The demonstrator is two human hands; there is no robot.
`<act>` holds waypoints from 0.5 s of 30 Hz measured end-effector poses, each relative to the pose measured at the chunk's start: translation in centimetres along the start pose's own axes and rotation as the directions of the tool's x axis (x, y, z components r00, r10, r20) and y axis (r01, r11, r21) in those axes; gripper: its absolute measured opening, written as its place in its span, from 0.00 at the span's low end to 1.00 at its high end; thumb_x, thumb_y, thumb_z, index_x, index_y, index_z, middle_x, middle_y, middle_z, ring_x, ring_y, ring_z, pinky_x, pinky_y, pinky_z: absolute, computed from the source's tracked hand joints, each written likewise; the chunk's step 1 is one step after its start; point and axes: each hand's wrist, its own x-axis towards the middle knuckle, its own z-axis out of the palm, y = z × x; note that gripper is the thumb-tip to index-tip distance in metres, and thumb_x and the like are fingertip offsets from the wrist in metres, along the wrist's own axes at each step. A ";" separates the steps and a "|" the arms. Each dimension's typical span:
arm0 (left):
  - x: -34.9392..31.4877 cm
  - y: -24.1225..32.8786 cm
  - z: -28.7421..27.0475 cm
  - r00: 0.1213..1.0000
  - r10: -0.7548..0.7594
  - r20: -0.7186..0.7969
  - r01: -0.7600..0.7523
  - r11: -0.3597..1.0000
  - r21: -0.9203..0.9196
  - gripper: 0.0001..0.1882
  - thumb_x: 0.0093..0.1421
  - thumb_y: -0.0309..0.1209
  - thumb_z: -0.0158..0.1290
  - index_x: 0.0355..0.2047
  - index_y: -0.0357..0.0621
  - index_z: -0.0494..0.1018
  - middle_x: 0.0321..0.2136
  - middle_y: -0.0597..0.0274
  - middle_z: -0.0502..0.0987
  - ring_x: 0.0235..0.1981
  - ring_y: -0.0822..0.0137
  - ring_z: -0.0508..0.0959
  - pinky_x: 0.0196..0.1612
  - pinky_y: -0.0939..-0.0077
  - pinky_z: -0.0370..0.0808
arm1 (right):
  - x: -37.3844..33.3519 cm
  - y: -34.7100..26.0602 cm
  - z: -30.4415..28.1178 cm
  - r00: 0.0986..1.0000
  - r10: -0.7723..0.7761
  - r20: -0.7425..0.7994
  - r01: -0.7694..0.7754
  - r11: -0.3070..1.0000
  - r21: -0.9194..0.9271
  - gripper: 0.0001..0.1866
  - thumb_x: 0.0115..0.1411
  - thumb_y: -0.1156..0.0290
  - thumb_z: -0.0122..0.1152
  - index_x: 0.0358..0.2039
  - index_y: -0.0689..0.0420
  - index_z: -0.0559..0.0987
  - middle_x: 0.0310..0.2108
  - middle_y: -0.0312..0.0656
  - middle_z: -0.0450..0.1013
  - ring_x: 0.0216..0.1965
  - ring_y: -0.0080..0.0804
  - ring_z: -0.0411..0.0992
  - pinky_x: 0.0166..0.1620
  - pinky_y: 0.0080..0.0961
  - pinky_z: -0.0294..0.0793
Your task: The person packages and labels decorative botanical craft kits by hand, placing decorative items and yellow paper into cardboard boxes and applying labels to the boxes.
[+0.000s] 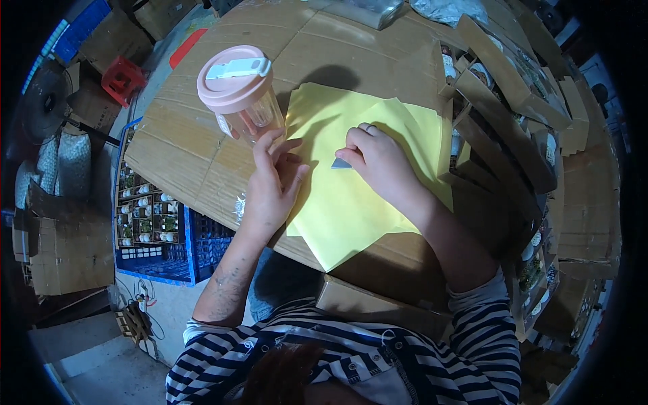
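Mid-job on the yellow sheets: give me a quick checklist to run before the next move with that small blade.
1. Right hand grips the small grey blade: ok.
2. Left hand lies flat at the yellow sheets' left edge: ok.
3. Left fingers well apart from the blade tip: not ok, they lie close beside it.
4. Pink-lidded cup clear of the sheets: cannot tell, it stands right at their corner.
5. Sheets flat on the cardboard top: ok.

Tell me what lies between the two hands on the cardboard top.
In the head view, only yellow paper lies between the left hand and right hand; a small grey blade-like piece pokes from the right hand's fingers.
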 end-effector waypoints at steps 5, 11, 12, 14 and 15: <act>0.1 1.0 -0.6 0.995 -0.037 0.093 0.019 0.982 0.186 0.45 0.57 0.30 0.65 0.67 0.46 0.48 0.46 0.53 0.81 0.31 0.60 0.82 0.35 0.70 0.79 | 0.0 -1.3 0.3 0.983 0.012 -0.181 0.008 0.994 0.105 0.07 0.61 0.75 0.62 0.34 0.60 0.72 0.39 0.47 0.68 0.37 0.48 0.72 0.40 0.39 0.73; 0.1 1.3 -0.6 0.991 -0.058 0.120 0.024 0.963 0.267 0.48 0.56 0.32 0.66 0.69 0.45 0.47 0.44 0.58 0.82 0.25 0.59 0.82 0.30 0.65 0.79 | -0.2 -1.3 0.9 0.991 -0.054 -0.125 0.059 0.998 0.034 0.06 0.60 0.80 0.59 0.35 0.59 0.72 0.41 0.48 0.67 0.43 0.50 0.71 0.45 0.40 0.73; 0.1 1.2 -0.5 0.993 -0.023 0.115 -0.012 0.956 0.292 0.47 0.57 0.32 0.65 0.69 0.45 0.47 0.44 0.58 0.83 0.26 0.58 0.83 0.31 0.64 0.79 | -0.2 -1.3 0.9 0.991 -0.055 -0.124 0.060 0.998 0.035 0.06 0.60 0.80 0.59 0.35 0.59 0.72 0.41 0.48 0.67 0.43 0.50 0.71 0.45 0.40 0.73; 0.2 1.3 -0.3 0.993 -0.027 0.114 -0.007 0.957 0.291 0.46 0.57 0.31 0.64 0.69 0.44 0.48 0.44 0.59 0.83 0.27 0.57 0.83 0.32 0.64 0.80 | -0.1 -1.1 0.8 0.990 -0.049 -0.133 0.054 0.998 0.037 0.06 0.59 0.80 0.59 0.35 0.59 0.72 0.41 0.47 0.67 0.43 0.49 0.71 0.45 0.41 0.73; 0.2 1.3 -0.2 0.993 -0.030 0.112 -0.004 0.957 0.290 0.45 0.58 0.29 0.63 0.69 0.43 0.48 0.44 0.59 0.83 0.29 0.55 0.84 0.34 0.64 0.80 | -0.1 -1.0 0.8 0.990 -0.048 -0.132 0.053 0.998 0.037 0.06 0.59 0.80 0.59 0.35 0.59 0.72 0.41 0.47 0.67 0.43 0.49 0.71 0.45 0.41 0.73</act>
